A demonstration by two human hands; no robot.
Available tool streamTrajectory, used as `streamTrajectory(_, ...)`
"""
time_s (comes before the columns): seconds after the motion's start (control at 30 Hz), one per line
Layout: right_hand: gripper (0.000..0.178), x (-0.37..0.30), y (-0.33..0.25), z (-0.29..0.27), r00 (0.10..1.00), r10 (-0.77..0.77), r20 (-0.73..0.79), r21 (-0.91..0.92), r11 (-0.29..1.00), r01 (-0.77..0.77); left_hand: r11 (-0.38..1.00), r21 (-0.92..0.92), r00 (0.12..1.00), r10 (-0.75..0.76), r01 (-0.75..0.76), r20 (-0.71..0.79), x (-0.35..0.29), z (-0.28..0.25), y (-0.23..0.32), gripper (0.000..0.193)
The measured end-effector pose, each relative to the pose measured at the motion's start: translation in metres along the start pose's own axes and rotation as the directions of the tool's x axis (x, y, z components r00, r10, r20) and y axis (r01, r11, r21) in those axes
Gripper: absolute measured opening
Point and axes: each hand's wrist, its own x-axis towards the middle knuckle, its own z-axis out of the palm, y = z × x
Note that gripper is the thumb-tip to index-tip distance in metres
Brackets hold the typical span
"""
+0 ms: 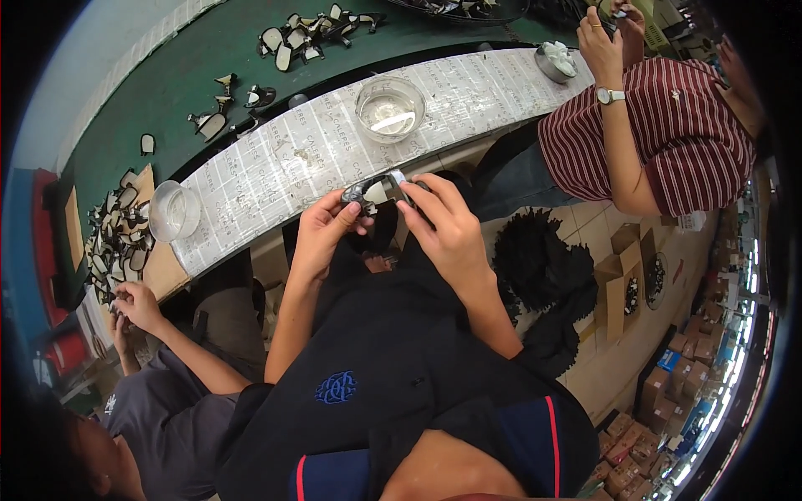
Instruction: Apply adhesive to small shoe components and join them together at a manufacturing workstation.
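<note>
And here the left hand (327, 230) pinches a glossy black-and-cream part (373, 194) at the near edge of the table (292, 154), while the right hand (447, 221) grips its right end (a pale strip (398, 176) peeks out there!); farther off, a clear bowl (417, 111) sits on the table.

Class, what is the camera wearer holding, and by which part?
The left fingers grip a black piece by its glossy left end; what the right fingers hold is unclear.
</note>
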Motion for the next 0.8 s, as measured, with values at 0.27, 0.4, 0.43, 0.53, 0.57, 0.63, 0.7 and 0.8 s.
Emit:
streamTrajectory(0.27,0.027,0.0,0.002,-0.01,0.986,0.136,-0.095,0.182,0.976,-0.117,0.968,-0.237,0.995,-0.06,0.076,0.075,-0.001,-0.004,0.0,0.033)
streamTrajectory(0.4,0.027,-0.002,-0.002,-0.01,0.987,0.144,-0.075,0.251,0.96,-0.122,0.959,-0.273,0.995,-0.055,0.077,0.086,-0.001,-0.003,0.001,0.034)
streamTrajectory(0.43,0.027,-0.003,-0.003,-0.009,0.987,0.144,-0.071,0.279,0.953,-0.119,0.956,-0.28,0.995,-0.066,0.085,0.074,-0.001,-0.001,0.002,0.033)
streamTrajectory(0.53,0.027,-0.004,-0.009,-0.005,0.989,0.139,-0.057,0.295,0.948,-0.116,0.958,-0.272,0.995,-0.081,0.093,0.056,-0.001,0.002,0.005,0.033)
streamTrajectory(0.57,0.027,-0.005,-0.011,-0.003,0.989,0.133,-0.058,0.305,0.946,-0.109,0.962,-0.257,0.995,-0.083,0.094,0.051,-0.001,0.003,0.005,0.032)
streamTrajectory(0.63,0.027,-0.006,-0.012,-0.001,0.992,0.118,-0.038,0.291,0.951,-0.102,0.961,-0.26,0.995,-0.088,0.096,0.042,-0.001,0.005,0.007,0.032)
streamTrajectory(0.7,0.027,-0.008,-0.011,0.003,0.994,0.111,-0.002,0.28,0.954,-0.106,0.96,-0.262,0.995,-0.092,0.097,0.033,-0.001,0.006,0.007,0.031)
streamTrajectory(0.8,0.027,-0.008,-0.01,0.005,0.999,0.049,0.002,0.21,0.976,-0.049,0.961,-0.259,0.996,-0.087,0.093,0.034,0.0,0.006,0.008,0.031)
